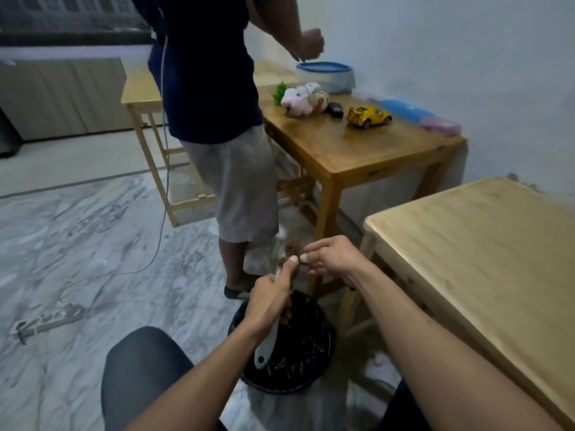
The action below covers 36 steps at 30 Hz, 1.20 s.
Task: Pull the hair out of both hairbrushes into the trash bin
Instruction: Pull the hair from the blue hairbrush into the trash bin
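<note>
My left hand grips a white-handled hairbrush by the handle, with the brush head up and the handle end pointing down over the trash bin. The bin is black, lined with a black bag, and stands on the floor between my knees. A tuft of brown hair fills the bristles at the brush head. The fingertips of my right hand pinch at that hair. A second hairbrush is not visible.
A light wooden table stands at my right. Another person stands just beyond the bin beside a darker table with a yellow toy car, plush toys and a blue-lidded container. A power strip and cable lie on the marble floor.
</note>
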### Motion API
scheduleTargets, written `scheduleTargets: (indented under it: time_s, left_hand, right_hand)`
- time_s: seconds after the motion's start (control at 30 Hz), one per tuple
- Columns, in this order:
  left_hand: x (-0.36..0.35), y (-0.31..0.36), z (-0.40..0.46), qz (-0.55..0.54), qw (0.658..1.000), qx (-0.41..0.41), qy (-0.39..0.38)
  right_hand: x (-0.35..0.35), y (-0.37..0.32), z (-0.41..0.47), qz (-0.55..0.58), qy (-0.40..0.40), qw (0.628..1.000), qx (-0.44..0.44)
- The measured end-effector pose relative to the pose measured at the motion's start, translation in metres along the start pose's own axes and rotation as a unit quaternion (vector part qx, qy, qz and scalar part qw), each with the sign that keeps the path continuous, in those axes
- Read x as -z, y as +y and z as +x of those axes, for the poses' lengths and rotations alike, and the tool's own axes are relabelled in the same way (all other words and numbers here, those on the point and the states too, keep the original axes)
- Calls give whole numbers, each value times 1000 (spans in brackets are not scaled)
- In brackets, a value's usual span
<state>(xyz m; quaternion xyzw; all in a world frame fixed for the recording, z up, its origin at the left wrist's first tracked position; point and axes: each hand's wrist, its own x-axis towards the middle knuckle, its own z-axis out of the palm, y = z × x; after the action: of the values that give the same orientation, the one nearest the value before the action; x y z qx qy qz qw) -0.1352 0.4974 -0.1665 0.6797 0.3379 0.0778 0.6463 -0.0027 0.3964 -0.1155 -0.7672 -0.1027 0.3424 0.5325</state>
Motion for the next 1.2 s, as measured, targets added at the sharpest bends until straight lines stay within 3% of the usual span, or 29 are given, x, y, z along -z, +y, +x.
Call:
scheduleTargets:
  time_s: [0.2, 0.57, 0.83, 1.2]
  left_hand:
    - [-18, -25, 18, 14, 997, 60, 52]
    - [5, -109, 63, 49, 982, 131, 127]
    - [10, -122, 85, 38, 976, 165, 136]
    - [26, -130, 92, 3, 962, 230, 145]
  right_hand:
    - [3, 39, 12, 18, -16, 999, -25]
    - [-38, 99, 59, -90, -54, 992, -74]
    - [-45, 101, 75, -192, -49, 980, -34]
    - [-20, 88, 53, -258, -89, 960, -54]
